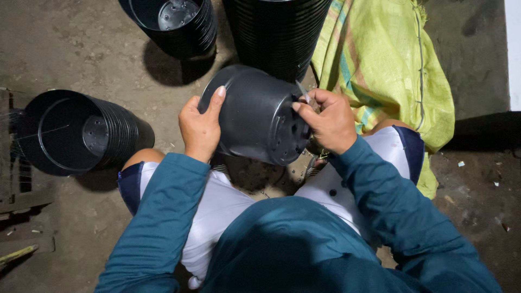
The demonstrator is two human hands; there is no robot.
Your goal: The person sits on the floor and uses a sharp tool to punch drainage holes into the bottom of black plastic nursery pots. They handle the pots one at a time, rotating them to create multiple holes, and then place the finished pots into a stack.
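Seated person in teal long sleeves and white shorts with dark hems, knees apart, viewed from above. Landmark: black plastic pot, held tipped on its side above the lap, between the knees, base turned toward the person's right. Left hand clasps the pot's rim end, thumb stretched up over the wall, remaining fingers curled behind and out of sight; a firm grip on the pot. Right hand sits at the pot's base edge, fingers bent and pinched closed around a thin pale blade-like tool whose tip touches the pot's base corner; what exactly the tool is cannot be told. Small drain holes show along the pot's lower base. Below the pot, dirt floor with dark scraps between the feet. Left of the pot, well apart, a nested stack of black pots lies on its side, mouth open to the camera. Right of the pot, just behind the right hand, a yellow-green woven sack. Beyond the pot, a tall stack of pots; farther left of that, another stack.
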